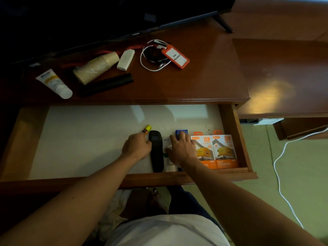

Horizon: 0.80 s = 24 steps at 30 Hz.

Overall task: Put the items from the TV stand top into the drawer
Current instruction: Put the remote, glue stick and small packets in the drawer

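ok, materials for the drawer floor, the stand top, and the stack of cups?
White drawer floor: smooth laminate or liner, apparently; faint glossy reflections. Reddish-brown TV stand top: varnished wood or veneer; grain and bright sheen. Beige ribbed stack of cups: likely paper; matte, with thin nested rims.

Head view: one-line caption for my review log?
Left hand holds a yellow marker in the open drawer; right hand rests on items beside two charger boxes.
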Motion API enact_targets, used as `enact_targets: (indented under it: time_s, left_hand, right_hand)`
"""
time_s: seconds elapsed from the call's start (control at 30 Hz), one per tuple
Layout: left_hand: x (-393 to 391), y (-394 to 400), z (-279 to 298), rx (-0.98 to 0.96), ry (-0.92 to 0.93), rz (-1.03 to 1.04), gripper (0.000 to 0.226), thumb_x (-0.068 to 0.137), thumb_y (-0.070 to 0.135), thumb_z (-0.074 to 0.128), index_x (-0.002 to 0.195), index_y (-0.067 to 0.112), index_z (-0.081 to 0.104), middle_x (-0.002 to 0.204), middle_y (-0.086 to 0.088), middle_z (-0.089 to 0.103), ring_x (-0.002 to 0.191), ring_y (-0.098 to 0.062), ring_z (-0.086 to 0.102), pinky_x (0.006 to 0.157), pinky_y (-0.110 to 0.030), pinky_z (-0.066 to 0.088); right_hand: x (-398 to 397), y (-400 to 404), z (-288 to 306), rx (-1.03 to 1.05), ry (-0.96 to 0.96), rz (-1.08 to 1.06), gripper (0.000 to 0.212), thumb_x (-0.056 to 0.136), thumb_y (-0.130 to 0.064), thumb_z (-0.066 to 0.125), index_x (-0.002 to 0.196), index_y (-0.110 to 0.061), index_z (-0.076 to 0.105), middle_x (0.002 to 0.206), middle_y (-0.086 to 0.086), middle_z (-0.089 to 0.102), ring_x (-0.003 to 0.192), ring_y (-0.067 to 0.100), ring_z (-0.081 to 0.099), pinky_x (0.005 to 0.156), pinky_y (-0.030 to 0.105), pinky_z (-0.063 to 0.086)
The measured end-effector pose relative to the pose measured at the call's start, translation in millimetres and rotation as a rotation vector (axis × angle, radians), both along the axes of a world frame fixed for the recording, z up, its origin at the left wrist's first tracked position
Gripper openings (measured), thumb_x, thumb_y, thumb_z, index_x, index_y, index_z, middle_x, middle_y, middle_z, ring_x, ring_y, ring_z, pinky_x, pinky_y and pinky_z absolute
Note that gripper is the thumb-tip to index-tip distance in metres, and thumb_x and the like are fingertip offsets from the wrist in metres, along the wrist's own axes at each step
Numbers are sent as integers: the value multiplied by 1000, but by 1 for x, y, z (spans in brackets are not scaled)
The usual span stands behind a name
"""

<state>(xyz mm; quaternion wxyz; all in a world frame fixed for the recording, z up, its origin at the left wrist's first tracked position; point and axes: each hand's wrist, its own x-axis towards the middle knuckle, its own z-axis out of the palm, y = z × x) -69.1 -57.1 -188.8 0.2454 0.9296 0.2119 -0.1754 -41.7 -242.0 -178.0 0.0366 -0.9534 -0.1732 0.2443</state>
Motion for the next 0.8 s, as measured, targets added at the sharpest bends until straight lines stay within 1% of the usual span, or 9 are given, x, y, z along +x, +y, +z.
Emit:
enact_targets:
  time_s: [0.1,0.17,0.23,0.43,0.53,0.63,0.67,0.77,0.8]
  left_hand:
    - [3,13,1,92,-107,-19,24,93,29,57,113,16,57,115,-10,54,100,-31,54,80,-41,51]
    - [8,17,-2,105,-99,-54,34,95,28,58,127,17,52,127,-12,50,112,-33,49,86,-43,48]
    - [14,21,-6,89,-79,-47,40,96,26,59,134,17,50,132,-14,50,117,-36,49,89,-45,47]
    - [15,22,-12,-16,-81,-13,38,97,22,61,130,8,52,120,-18,59,108,-34,57,86,-44,51]
    - [7,20,-8,-45,-34,22,40,96,23,61,131,9,49,117,-18,60,104,-35,58,81,-43,52]
    - [-4,15,-3,-129,45,60,43,93,20,61,131,12,44,106,-14,57,91,-34,61,77,-43,55]
    - [-7,13,-3,-154,73,53,47,92,19,61,134,13,41,106,-15,57,91,-34,61,77,-42,55]
    - [-16,7,-1,-208,143,-24,72,90,15,62,152,21,26,125,-17,57,104,-33,59,76,-33,47]
    - [-19,4,-1,-235,164,-36,75,89,15,63,153,23,25,127,-16,57,102,-30,58,75,-31,45]
  right_hand:
    - [-4,-4,-6,10,-41,-3,54,99,-50,47,144,-23,37,151,15,32,138,37,31,109,54,31]
    - [-6,-6,-8,3,-42,5,56,98,-51,47,145,-24,35,151,15,30,139,38,29,110,56,30]
    - [-7,-7,-8,-4,-40,16,58,98,-52,47,147,-24,33,153,15,29,140,38,28,111,58,28]
    - [-8,-10,-4,6,-25,16,63,98,-52,51,150,-24,31,157,14,24,145,38,23,115,56,25]
    - [-8,-10,-6,7,-23,9,62,97,-51,52,150,-24,32,158,14,24,145,39,22,115,57,25]
    - [-8,-7,-6,1,-19,10,63,97,-51,52,150,-24,30,158,15,24,146,39,22,115,57,23]
    - [-8,-7,-6,-2,-20,10,64,97,-50,52,150,-23,30,158,16,24,145,39,22,115,57,23]
    - [-9,-7,-6,-5,-27,8,65,97,-50,52,151,-22,30,157,16,25,145,39,24,115,56,25]
    - [-9,-8,-5,-4,-29,8,65,97,-50,53,151,-22,30,157,16,25,145,39,24,115,56,25]
